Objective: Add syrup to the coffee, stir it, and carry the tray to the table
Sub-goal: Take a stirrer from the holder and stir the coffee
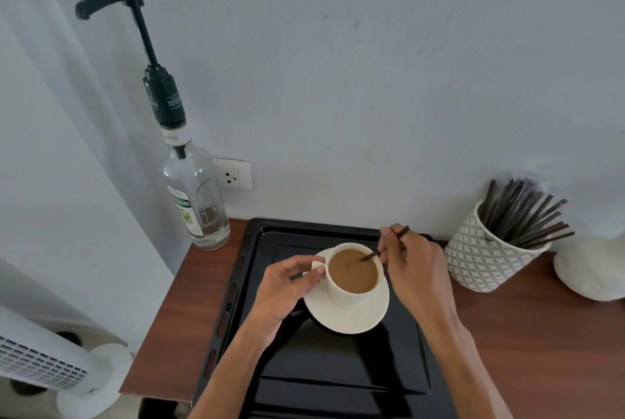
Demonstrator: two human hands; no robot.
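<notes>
A white cup [348,297] of light brown coffee [353,271] stands on a white saucer [351,320] in the far part of a black tray [338,378]. My left hand [287,286] pinches the cup's handle at its left side. My right hand [414,263] grips a dark stir stick [389,246] whose lower end dips into the coffee at the cup's right rim. A clear syrup bottle [198,202] with a tall black pump stands upright at the back left corner, apart from the tray.
A patterned white pot [483,263] full of dark stir sticks stands right of the tray on the wooden counter [541,351]. A white rounded object [595,269] sits at the far right. The wall with a socket [233,175] is right behind. A white fan [50,368] stands lower left.
</notes>
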